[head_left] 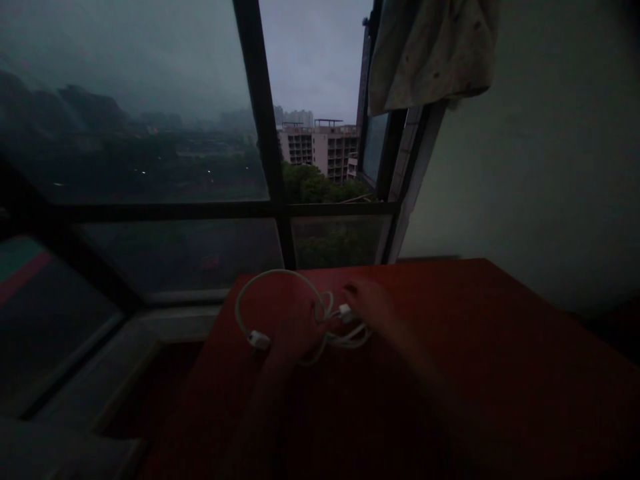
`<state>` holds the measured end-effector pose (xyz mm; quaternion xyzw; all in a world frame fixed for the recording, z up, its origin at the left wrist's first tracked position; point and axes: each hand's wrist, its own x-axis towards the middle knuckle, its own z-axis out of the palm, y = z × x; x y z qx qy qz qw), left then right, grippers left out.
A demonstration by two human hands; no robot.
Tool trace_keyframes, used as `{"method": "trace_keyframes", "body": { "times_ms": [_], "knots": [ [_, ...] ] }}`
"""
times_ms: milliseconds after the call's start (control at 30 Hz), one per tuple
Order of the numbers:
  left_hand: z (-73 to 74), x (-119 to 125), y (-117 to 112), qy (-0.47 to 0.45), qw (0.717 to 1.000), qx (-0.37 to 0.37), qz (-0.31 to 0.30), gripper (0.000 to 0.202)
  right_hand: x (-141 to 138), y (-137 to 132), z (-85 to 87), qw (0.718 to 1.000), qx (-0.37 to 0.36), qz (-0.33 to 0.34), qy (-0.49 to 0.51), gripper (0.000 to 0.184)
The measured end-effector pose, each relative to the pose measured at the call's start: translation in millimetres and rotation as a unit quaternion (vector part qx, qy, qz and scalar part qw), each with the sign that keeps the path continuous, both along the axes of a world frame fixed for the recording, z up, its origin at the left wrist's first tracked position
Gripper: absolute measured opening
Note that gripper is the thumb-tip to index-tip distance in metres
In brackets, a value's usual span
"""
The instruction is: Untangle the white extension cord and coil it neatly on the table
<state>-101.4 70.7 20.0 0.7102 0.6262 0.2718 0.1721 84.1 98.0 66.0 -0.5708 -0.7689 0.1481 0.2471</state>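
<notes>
A white cable (273, 275) lies partly coiled on a red table (500, 347). One white plug (259, 339) rests at the loop's left end, and a second plug (345, 311) sits in the tangle. My right hand (373, 307) rests on the coiled part, its fingers curled down beside the second plug and apparently gripping the cable. My left hand (297, 327) reaches up from below, inside the big loop. It is very dark and blends with the table, so its fingers do not show clearly.
A large window with a dark frame (273, 167) stands behind the table, looking out on buildings and trees at dusk. A pale cloth (430, 47) hangs at the upper right. A wall (540, 167) borders the table on the right, and a grey sill (165, 320) lies at the left.
</notes>
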Motion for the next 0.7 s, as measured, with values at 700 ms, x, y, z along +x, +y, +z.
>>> {"method": "trace_keyframes", "body": {
  "times_ms": [700],
  "knots": [
    [1.9, 9, 0, -0.404, 0.89, -0.186, -0.094, 0.032, 42, -7, -32.1, 0.985, -0.14, 0.091, 0.037, 0.048]
  ]
}}
